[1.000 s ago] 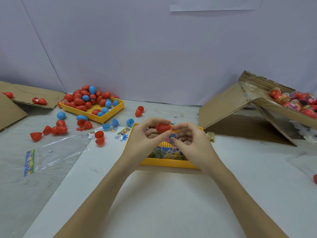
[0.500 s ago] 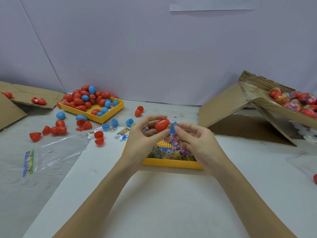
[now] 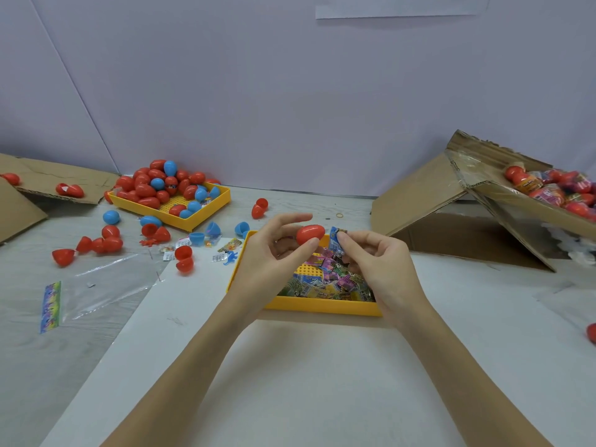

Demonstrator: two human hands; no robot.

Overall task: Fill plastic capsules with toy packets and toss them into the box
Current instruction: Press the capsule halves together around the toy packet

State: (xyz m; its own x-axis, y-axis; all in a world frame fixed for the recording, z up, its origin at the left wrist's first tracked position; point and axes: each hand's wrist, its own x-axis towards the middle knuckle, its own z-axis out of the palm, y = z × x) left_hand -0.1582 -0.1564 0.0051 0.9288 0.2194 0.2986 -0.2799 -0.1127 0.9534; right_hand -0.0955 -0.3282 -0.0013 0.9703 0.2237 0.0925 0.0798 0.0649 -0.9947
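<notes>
Both hands work close together over the near yellow tray (image 3: 322,307), which keeps the loose toy packets (image 3: 325,279) directly under them for quick picking. Left hand (image 3: 274,253) pinches a red capsule (image 3: 310,234) between thumb and fingers, lifted clear of the tray, likely to present it for filling. Right hand (image 3: 377,262) pinches a blue packet (image 3: 337,240) just beside the capsule; whether the capsule is open cannot be told. Further left, a second yellow tray (image 3: 206,217) holds spare capsules within reach. Far right, the cardboard box (image 3: 522,208) sits tilted with its opening facing inward, probably to catch tossed capsules.
</notes>
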